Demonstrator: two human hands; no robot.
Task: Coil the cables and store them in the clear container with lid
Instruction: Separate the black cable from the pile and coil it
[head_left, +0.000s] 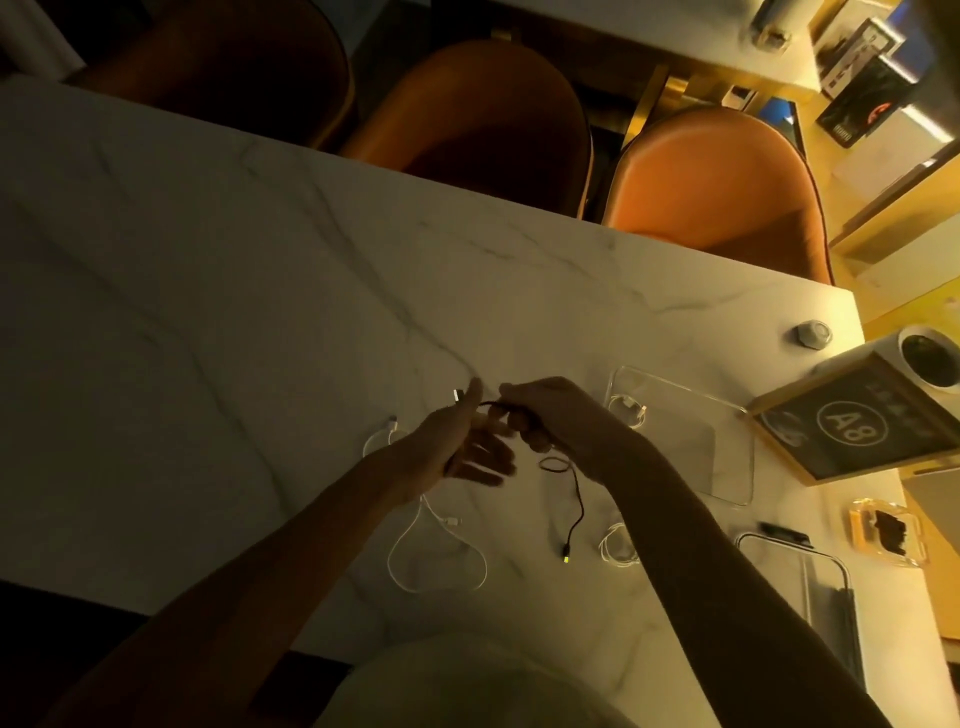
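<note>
Right hand curled round black cable near one end, left hand open-fingered as winding form above tabletop; light, limp, springy, so pinch loops where they cross, clear container just right.

A restaurant: numbered table sign, marble table, orange chairs.

I see a smooth, veined marble-look table, a clear glossy plastic container at three o'clock, and matt orange upholstered chairs.
</note>
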